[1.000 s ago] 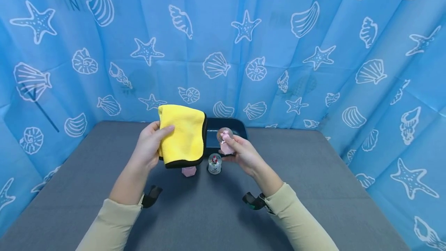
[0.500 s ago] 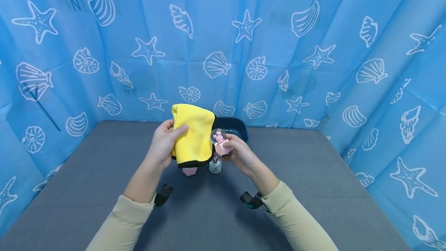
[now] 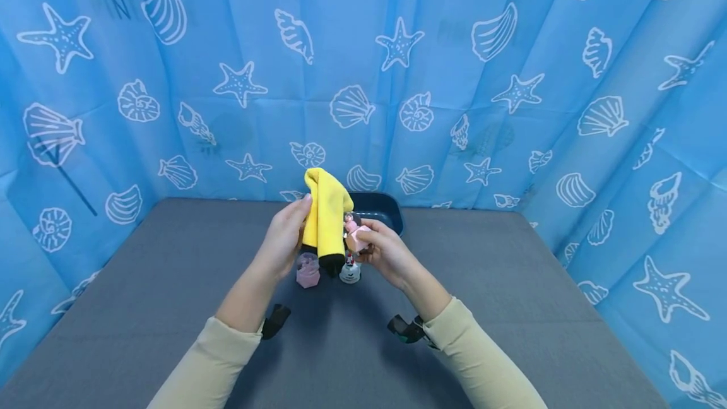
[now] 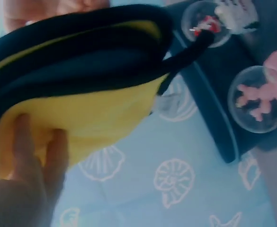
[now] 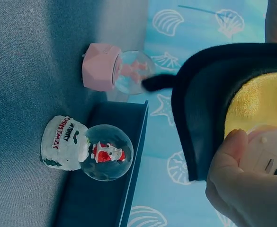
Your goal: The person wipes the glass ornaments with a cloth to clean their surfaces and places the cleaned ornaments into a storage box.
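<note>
My left hand (image 3: 286, 235) grips a yellow cloth (image 3: 330, 216) with black edging, which hangs folded over. In the left wrist view its fingers (image 4: 55, 151) press against the yellow side. Held by its base in my right hand (image 3: 392, 251) is a pink snow globe (image 3: 358, 238) with a pink figure inside. Its dome is right at the cloth, partly covered by it in the right wrist view, where the underside of the base (image 5: 266, 153) faces the camera. Below the hands, a second pink snow globe (image 3: 308, 272) and a Santa snow globe (image 3: 350, 272) stand upright on the table.
A dark blue tray (image 3: 392, 208) lies behind the snow globes, partly hidden by the cloth and hands. The grey table (image 3: 483, 308) backs onto a blue shell-patterned curtain (image 3: 363, 68).
My left hand has moved right with the cloth, which has folded from a flat panel into a narrow bundle. The held snow globe has shifted slightly left and tilted, meeting the cloth.
</note>
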Available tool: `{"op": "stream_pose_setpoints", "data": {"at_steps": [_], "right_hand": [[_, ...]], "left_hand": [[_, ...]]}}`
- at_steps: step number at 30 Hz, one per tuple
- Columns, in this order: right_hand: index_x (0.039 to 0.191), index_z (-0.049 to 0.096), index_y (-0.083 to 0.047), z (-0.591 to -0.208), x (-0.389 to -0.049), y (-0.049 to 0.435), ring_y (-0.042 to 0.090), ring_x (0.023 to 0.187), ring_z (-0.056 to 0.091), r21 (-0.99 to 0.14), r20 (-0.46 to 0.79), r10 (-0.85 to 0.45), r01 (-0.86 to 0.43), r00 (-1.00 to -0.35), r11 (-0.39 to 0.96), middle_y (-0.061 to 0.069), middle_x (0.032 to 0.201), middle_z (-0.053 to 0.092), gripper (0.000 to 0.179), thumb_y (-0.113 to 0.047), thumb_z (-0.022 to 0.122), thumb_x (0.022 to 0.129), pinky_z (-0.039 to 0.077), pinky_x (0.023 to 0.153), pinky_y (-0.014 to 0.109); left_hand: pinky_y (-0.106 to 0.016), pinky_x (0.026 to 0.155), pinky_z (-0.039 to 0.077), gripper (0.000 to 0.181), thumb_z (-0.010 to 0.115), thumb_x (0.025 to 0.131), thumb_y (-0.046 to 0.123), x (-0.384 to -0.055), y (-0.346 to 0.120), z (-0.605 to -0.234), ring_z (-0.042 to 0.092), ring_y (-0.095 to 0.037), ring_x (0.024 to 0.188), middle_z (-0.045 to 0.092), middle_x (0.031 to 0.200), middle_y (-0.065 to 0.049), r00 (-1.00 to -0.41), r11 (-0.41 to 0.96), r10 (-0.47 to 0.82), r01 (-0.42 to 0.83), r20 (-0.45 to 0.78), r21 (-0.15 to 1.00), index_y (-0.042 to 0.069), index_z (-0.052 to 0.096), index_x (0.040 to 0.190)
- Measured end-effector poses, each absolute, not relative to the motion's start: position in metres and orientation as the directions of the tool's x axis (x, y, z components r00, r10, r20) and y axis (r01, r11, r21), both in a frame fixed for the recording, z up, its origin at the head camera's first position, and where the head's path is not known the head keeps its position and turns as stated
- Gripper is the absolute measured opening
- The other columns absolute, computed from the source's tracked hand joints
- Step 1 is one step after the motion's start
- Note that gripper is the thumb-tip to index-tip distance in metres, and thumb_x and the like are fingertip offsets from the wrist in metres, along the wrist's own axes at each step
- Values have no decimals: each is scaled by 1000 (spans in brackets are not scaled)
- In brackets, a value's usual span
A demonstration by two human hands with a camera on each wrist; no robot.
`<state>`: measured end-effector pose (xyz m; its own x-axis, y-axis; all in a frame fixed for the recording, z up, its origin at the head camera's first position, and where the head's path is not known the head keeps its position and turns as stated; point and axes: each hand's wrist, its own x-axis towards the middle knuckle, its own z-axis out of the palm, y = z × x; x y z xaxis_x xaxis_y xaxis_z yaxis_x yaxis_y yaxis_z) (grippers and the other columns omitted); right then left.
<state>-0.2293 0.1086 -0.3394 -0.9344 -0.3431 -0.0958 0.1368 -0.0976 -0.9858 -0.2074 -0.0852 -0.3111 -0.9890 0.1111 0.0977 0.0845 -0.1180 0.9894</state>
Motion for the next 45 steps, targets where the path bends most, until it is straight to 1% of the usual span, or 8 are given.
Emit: {"op": "stream_pose_setpoints", "data": {"at_steps": [4,10,15,19,26,34,41,45], "right_hand": [[133,38,6,-340,-228,110,17,85,52,-988,-65,-366,112,-928,-110,9,105,51,42,-16,46,98,45,75,30],[132,42,8,-340,-226,110,14,78,52,-988,-15,-432,79,-902,-130,1,90,56,40,-16,45,99,44,71,28],[139,38,9,-338,-224,108,10,75,53,-988,-7,-439,72,-899,-133,3,99,55,46,-12,45,99,44,67,21],[140,37,11,-338,-223,106,9,78,59,-993,9,-432,42,-902,-110,6,108,57,48,-9,48,98,50,71,20],[135,47,9,-341,-223,106,12,80,55,-999,50,-418,-48,-907,-14,4,96,56,43,-6,53,96,48,70,21],[138,47,4,-343,-223,110,20,100,53,-996,51,-447,-79,-893,45,16,121,54,47,-9,59,95,51,84,30],[135,47,6,-340,-222,114,22,101,54,-991,47,-402,-93,-914,96,17,122,55,46,-12,60,94,51,87,31],[136,47,3,-341,-223,112,23,102,53,-989,48,-374,-97,-926,113,17,123,54,46,-12,61,95,50,90,36]], "left_hand": [[-21,77,51,44,40,106,25,-211,-83,-320,59,-14,89,55,119,-21,-989,-71,91,107,113,992,-5,46,138],[-35,93,46,43,49,103,20,-217,-71,-337,51,-28,111,48,132,-18,-993,-32,81,85,87,996,3,43,142],[-37,98,42,58,49,103,27,-218,-63,-345,46,-27,118,36,144,-14,-986,-165,129,81,103,983,11,21,151],[-32,90,49,69,51,102,33,-218,-60,-349,52,-23,109,38,138,-14,-988,-218,139,39,71,975,17,9,154],[-29,75,53,61,55,100,34,-220,-57,-356,57,-18,90,45,118,-13,-997,-228,67,22,38,973,14,21,147],[-26,73,50,44,50,102,31,-225,-68,-357,58,-14,83,51,102,-9,-998,-170,59,17,27,985,5,38,134],[-28,77,48,48,57,98,37,-227,-75,-349,55,-20,89,53,107,-12,-996,73,71,57,52,996,5,47,132],[-29,81,50,56,60,97,37,-225,-73,-346,56,-24,95,56,115,-17,-997,89,19,79,78,993,3,44,138]]}}
